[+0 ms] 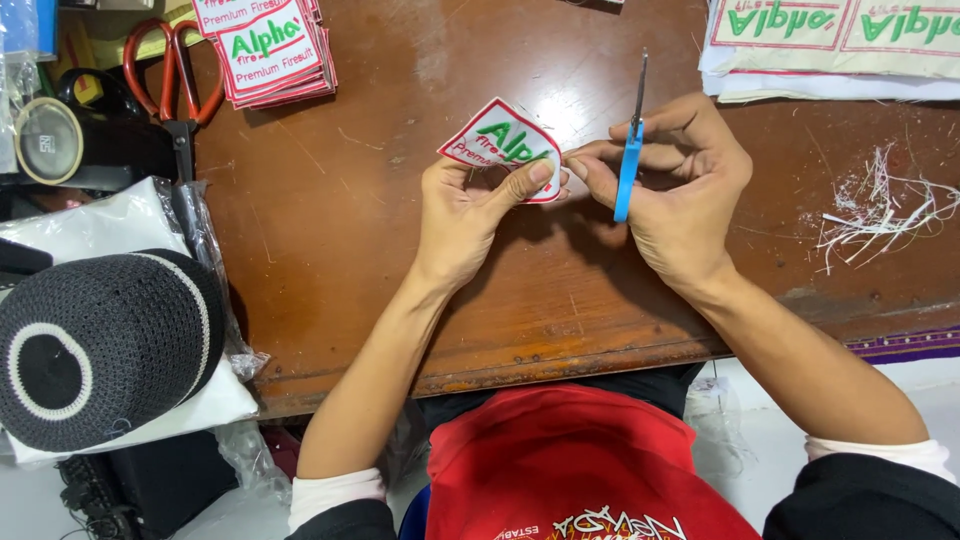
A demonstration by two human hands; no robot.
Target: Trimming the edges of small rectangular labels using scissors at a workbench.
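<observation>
Left hand (468, 205) pinches white embroidered patch with red border (503, 145) above brown wooden bench (320, 200), long axis tilted down-right. Right hand (675, 185) grips blue-handled thread snips (631, 150), blades pointing away.

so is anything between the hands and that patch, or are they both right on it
Nothing visible stands between. The left hand pinches the white embroidered patch directly, thumb on its lower edge. The right hand touches the patch's right corner with its fingertips while holding small blue-handled scissors, blades pointing up, away from it.
</observation>
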